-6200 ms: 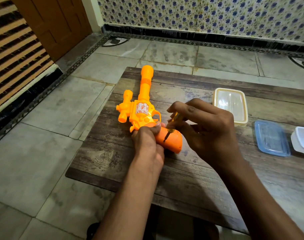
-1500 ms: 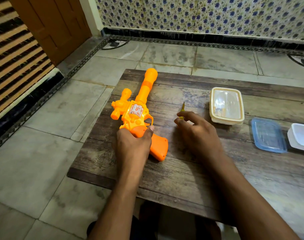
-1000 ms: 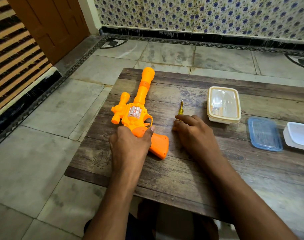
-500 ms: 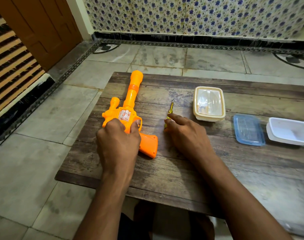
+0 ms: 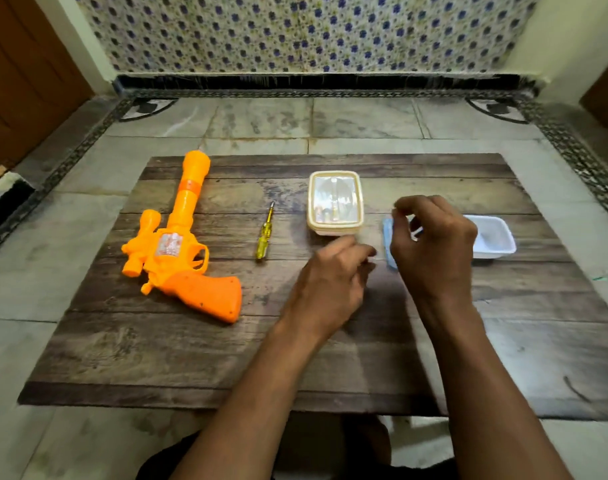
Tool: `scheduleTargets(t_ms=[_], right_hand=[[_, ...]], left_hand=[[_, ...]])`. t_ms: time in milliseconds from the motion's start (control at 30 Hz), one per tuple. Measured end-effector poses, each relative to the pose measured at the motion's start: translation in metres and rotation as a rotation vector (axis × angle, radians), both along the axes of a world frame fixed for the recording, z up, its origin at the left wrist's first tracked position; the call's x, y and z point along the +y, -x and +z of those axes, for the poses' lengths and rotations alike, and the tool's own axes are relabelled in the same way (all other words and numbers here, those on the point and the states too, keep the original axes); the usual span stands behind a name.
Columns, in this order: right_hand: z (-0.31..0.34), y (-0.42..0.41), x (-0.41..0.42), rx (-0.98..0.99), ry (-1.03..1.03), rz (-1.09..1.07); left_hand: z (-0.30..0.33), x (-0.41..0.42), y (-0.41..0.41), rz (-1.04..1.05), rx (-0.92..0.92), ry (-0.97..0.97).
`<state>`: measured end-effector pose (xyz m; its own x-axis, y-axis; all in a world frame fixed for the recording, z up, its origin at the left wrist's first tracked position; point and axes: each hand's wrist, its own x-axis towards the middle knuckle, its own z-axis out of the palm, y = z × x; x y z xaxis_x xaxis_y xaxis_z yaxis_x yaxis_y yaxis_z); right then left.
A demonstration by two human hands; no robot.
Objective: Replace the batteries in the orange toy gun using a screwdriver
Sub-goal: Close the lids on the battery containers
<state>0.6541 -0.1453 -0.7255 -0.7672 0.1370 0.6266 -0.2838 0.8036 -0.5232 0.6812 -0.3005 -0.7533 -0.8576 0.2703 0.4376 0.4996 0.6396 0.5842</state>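
The orange toy gun point(image 5: 178, 258) lies flat on the left of the wooden board point(image 5: 191, 358), barrel pointing away from me, with no hand on it. A yellow-handled screwdriver point(image 5: 265, 233) lies loose to its right, tip pointing away. My left hand point(image 5: 330, 285) hovers mid-board, fingers loosely curled, just in front of a closed cream container point(image 5: 334, 202). My right hand point(image 5: 434, 244) is raised over a blue lid point(image 5: 387, 237), hiding most of it; its fingers are curved with a gap to the thumb. I see nothing in either hand.
An open white tub point(image 5: 496, 237) stands right of my right hand. The board lies on a tiled floor point(image 5: 330, 119). A patterned wall point(image 5: 295, 32) runs along the back, and a brown door point(image 5: 22, 71) is at far left.
My left hand has let go of the gun and moved right to mid-board. My right hand left the screwdriver and rose over the blue lid. The camera has swung right.
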Motion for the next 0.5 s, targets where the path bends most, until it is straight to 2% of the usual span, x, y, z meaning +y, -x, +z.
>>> scheduleTargets(t_ms=[100,233,367,500], right_hand=[[0.001,-0.003,0.025,-0.112,0.056,-0.169],[0.005,-0.01,0.042,-0.301,0.024,-0.341],[0.007,-0.014,0.045,-0.502,0.009,-0.351],[0.003,-0.009,0.05,-0.537,-0.041,-0.316]], left_hand=[[-0.003,0.022,-0.004,-0.088,-0.036,0.108],[-0.005,0.04,-0.002,-0.069,-0.029,0.248],[-0.002,0.047,-0.001,-0.026,-0.038,0.263],[0.0,0.05,-0.002,0.006,-0.036,0.226]])
